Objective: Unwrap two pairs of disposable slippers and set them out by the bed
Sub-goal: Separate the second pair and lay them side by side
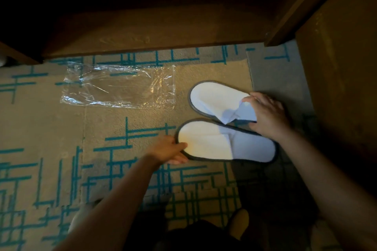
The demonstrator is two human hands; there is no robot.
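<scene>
Slippers (206, 142), beside wrapper (118, 85) — left hand (171, 149) pinching one heel, right hand (267, 114) gripping the other's upper, likely aligning them.

Both arms are being stretched forward, left hand (170, 150) being pinched on the near slipper (206, 144), right hand (267, 114) being laid palm-down.

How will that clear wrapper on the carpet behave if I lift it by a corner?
The clear wrapper looks like thin, creased film lying flat, so it will probably hang limp and crumple. It looks empty, so likely very light. Its glossy sheen suggests a loose pinch may slip.
</scene>
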